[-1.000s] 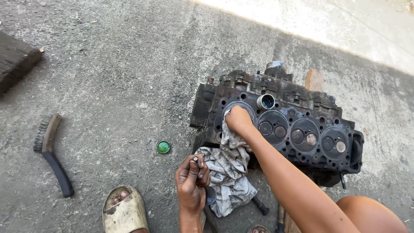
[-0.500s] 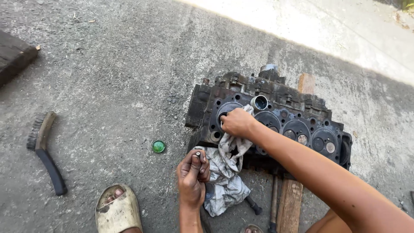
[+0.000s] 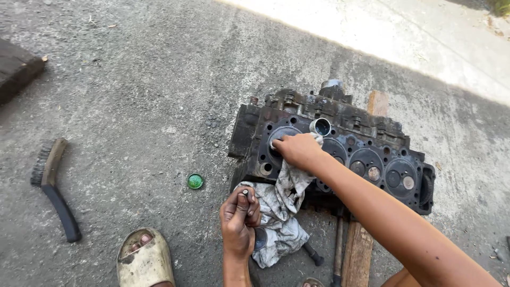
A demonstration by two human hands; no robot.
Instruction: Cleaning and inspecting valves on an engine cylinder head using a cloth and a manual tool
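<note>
The right hand (image 3: pixel 298 150) is closed on a dirty grey rag (image 3: pixel 276 212) and presses it flat on the face of the cylinder head (image 3: pixel 340 146). The rag is soft and crumpled, with dark oily spots, and it hangs down from the hand onto the ground. The left hand (image 3: pixel 240 223) is curled shut, pinching a tiny round metal piece (image 3: pixel 245 193) between the thumb and fingers, just beside the rag.

The cylinder head is a long, heavy block of black, greasy metal. It stands on its long edge on the ground, right in front of the person, with its flat face turned this way. That face has a row of big round hollows, each with smaller round valves inside, and many little holes around them. A shiny short metal tube (image 3: pixel 321 126) sits at its top edge, just beside the right hand.

A rough wooden plank (image 3: pixel 357 250) lies under the block. A small round green cap (image 3: pixel 195 181) lies on the grey, bumpy concrete (image 3: pixel 149 79) near the block. Farther left lies a wire brush (image 3: pixel 53 186) with a wooden head and a black handle. A worn tan sandal (image 3: pixel 146 260) shows at the bottom
</note>
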